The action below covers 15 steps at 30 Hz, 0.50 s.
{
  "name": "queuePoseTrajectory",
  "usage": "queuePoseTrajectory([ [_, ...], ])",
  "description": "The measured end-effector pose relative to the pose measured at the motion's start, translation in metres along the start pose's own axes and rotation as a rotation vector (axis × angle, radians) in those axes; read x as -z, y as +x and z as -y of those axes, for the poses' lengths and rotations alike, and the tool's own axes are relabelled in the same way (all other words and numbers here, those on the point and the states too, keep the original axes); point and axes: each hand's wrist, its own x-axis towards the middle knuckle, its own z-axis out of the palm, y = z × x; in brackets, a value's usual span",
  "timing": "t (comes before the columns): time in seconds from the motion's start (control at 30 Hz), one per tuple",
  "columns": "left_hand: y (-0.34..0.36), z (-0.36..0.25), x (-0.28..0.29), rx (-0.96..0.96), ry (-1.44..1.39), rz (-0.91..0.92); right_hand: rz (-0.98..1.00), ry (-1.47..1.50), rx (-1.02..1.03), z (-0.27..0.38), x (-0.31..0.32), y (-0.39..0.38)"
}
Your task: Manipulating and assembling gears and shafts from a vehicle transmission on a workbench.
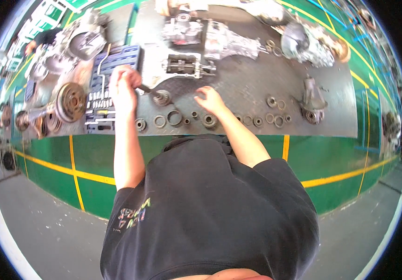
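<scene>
My left hand (125, 85) is closed round one end of a gear shaft (152, 92). The shaft tilts down to the right, and its toothed gear end is just above or on the table; I cannot tell which. My right hand (210, 100) hovers to the right of the gear, fingers loosely curled and apart, with nothing visible in them. Below the hands, along the table's near edge, lie a toothed ring (174, 117), a plain ring (160, 121), a gear (209, 120) and a small gear (140, 124).
A blue socket tool case (127, 59) lies left, beside a drum-like hub (71, 101). An opened gear housing (182, 65) and metal transmission cases (229, 43) stand at the back. At right are more rings (279, 121) and a gear assembly (313, 102) on the dark table (338, 119).
</scene>
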Motion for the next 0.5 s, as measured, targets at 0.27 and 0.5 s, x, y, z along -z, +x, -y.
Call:
queuePoseTrajectory([
  [0.27, -0.013, -0.002, 0.005, -0.024, -0.026, -0.008, -0.075, -0.576, -0.867, -0.16, 0.145, -0.081],
  [0.5, -0.019, -0.006, -0.001, -0.022, -0.049, 0.022, 0.147, -0.746, -0.901, -0.247, 0.2, -0.087],
])
